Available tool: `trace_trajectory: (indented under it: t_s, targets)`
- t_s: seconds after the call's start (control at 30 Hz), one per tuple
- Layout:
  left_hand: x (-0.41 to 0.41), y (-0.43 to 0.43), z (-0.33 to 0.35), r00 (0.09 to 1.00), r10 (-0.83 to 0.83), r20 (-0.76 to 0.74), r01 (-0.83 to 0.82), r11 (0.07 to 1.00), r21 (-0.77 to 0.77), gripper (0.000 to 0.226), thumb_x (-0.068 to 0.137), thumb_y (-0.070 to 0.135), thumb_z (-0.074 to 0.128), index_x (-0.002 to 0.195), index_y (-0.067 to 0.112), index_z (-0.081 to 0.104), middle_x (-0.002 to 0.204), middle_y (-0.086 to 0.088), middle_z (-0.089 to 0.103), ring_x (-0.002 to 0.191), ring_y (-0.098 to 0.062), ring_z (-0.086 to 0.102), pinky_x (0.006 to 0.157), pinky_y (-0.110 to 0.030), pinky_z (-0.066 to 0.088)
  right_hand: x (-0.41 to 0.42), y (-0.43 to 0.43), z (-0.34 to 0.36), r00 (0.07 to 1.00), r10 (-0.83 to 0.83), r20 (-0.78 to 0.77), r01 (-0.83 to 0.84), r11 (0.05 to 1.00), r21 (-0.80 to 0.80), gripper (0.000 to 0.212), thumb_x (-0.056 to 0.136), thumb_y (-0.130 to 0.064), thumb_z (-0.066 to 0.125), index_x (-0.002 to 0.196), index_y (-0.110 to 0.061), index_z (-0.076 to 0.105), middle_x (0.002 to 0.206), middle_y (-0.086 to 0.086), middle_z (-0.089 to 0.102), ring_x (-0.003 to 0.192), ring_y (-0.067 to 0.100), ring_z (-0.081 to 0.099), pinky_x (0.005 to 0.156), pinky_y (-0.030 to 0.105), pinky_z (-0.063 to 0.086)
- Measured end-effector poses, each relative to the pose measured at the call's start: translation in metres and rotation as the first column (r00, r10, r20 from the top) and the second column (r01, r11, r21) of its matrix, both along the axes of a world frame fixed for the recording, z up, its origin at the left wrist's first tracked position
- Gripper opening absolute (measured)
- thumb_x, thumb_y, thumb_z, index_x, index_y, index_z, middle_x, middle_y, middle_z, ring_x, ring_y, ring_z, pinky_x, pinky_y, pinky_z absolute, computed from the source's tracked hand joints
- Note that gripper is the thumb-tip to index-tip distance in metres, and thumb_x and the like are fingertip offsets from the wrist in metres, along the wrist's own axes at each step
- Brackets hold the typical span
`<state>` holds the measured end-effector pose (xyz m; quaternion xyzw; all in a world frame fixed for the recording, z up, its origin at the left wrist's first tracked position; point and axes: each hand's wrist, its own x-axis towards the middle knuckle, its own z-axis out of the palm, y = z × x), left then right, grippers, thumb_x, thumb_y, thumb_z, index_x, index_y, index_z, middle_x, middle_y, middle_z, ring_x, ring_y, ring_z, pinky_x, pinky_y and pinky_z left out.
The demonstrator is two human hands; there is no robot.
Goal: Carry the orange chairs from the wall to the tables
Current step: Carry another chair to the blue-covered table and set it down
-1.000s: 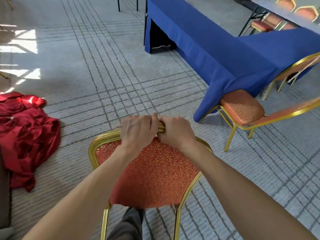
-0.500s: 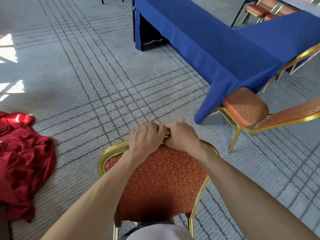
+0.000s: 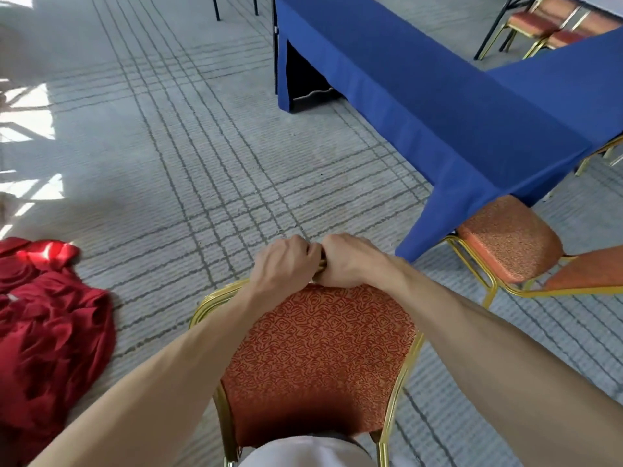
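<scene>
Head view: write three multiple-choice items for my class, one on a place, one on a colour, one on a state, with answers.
1. Where does the red cloth lie? A on the table; B on the carpet, left of the held chair; C on a seat.
2. What colour is the tablecloth? A blue; B green; C white.
3. What are the left hand and right hand doing? A resting open; B lifting cloth; C gripping the chair's top rail, side by side.
Answers: 1 B, it lies crumpled on the floor at the left edge. 2 A, the draped cloth is blue. 3 C, both hands curl over the rail.
</scene>
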<state>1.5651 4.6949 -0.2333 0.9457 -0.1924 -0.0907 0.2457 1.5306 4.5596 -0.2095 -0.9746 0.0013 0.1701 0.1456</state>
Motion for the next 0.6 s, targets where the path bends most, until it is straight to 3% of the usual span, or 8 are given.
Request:
trace_trajectory:
  t_s: [0.1,0.23,0.37,0.47,0.6]
  targets:
    - [0.026,-0.014,0.025,0.997,0.013,0.071,-0.01,0.999,-0.05,0.047,0.095,0.037,0.039,0.057,0.01,0.042,0.059,-0.005,0.053,0.058,-0.023,0.052,0.053,-0.035,0.032,0.031,-0.017,0.031,0.998,0.063,0.024,-0.063,0.998,-0.014,0.029,0.075,-0.052,0.063,0.086,-0.025,0.058,0.082,-0.003,0.064,0.081,0.023,0.062,0.066,0.03,0.039]
    - [0.064,-0.029,0.045,0.984,0.043,0.174,-0.028,0.996,-0.086,0.048,0.096,0.035,0.04,0.056,0.008,0.042,0.058,-0.007,0.053,0.056,-0.022,0.052,0.052,-0.036,0.033,0.068,-0.032,0.048,0.982,0.098,0.161,-0.091,0.995,-0.051,0.024,0.076,-0.046,0.06,0.087,-0.025,0.058,0.08,-0.003,0.064,0.082,0.025,0.064,0.065,0.031,0.036]
    - [0.087,-0.036,0.03,0.975,0.037,0.22,-0.018,0.996,-0.086,0.05,0.097,0.032,0.042,0.054,0.008,0.047,0.055,-0.005,0.053,0.054,-0.022,0.051,0.053,-0.035,0.029,0.085,-0.036,0.034,0.963,0.112,0.245,-0.096,0.992,-0.078,0.019,0.075,-0.039,0.059,0.087,-0.024,0.058,0.077,-0.003,0.064,0.077,0.025,0.064,0.062,0.032,0.033]
    - [0.096,-0.04,0.007,0.979,-0.003,0.205,0.011,0.999,-0.034,0.048,0.097,0.029,0.045,0.052,0.013,0.044,0.058,-0.008,0.057,0.058,-0.028,0.055,0.056,-0.036,0.034,0.091,-0.038,0.011,0.954,0.124,0.274,-0.096,0.989,-0.113,0.019,0.078,-0.038,0.058,0.086,-0.021,0.06,0.084,0.003,0.069,0.084,0.028,0.066,0.065,0.034,0.04]
    - [0.116,-0.047,-0.012,0.983,0.047,0.179,-0.047,0.999,0.0,0.047,0.099,0.027,0.046,0.055,0.012,0.049,0.063,-0.002,0.057,0.055,-0.019,0.041,0.06,-0.032,0.027,0.107,-0.035,-0.018,0.962,0.037,0.272,-0.023,0.998,-0.052,0.013,0.083,-0.03,0.058,0.076,-0.019,0.06,0.064,-0.003,0.061,0.063,0.022,0.062,0.061,0.03,0.041]
